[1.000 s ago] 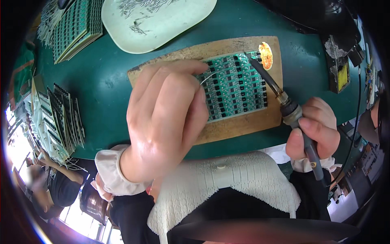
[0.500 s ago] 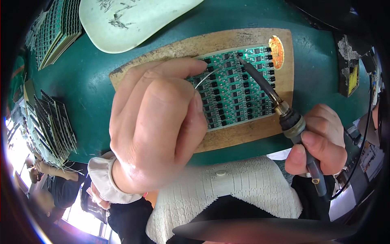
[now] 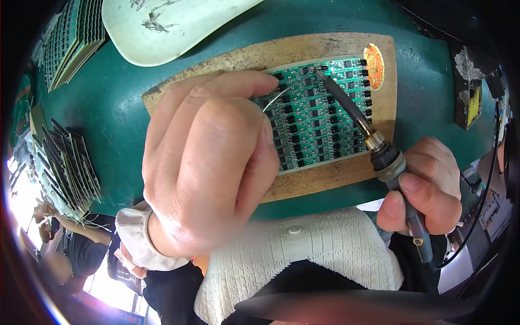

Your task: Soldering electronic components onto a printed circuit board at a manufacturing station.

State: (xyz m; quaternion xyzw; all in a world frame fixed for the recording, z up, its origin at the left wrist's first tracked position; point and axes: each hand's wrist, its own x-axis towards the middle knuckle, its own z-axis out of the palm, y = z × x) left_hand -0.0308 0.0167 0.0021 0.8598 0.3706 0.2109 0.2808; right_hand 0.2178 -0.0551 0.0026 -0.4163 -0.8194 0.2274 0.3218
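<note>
A green circuit board panel (image 3: pixel 311 127) with rows of small black parts lies on a wooden board (image 3: pixel 303 184). My right hand (image 3: pixel 430 187) is closed round the handle of a soldering iron (image 3: pixel 355 114), whose dark tip touches or hovers just over the panel's upper rows. Between the thumb and forefinger of my left hand (image 3: pixel 208 157) is pinched a thin silvery solder wire (image 3: pixel 277 99). Its free end reaches over the panel, a little left of the iron's tip. My left forefinger rests at the panel's upper left edge, and this hand hides the panel's left side.
On the green table (image 3: pixel 122 141), a pale tray (image 3: pixel 157 46) holds small metal pins at the back left. Stacked circuit boards (image 3: pixel 76 40) stand far left, with another stack (image 3: pixel 67 168) nearer. A black stand (image 3: pixel 466 89) is at right; the iron's black cable (image 3: pixel 488 184) hangs right. Another person (image 3: pixel 81 238) is lower left.
The panel and wooden board appear shifted slightly up and right in view. The iron's tip and the solder wire's end stay close together over the upper rows. Both hands keep their grips.
</note>
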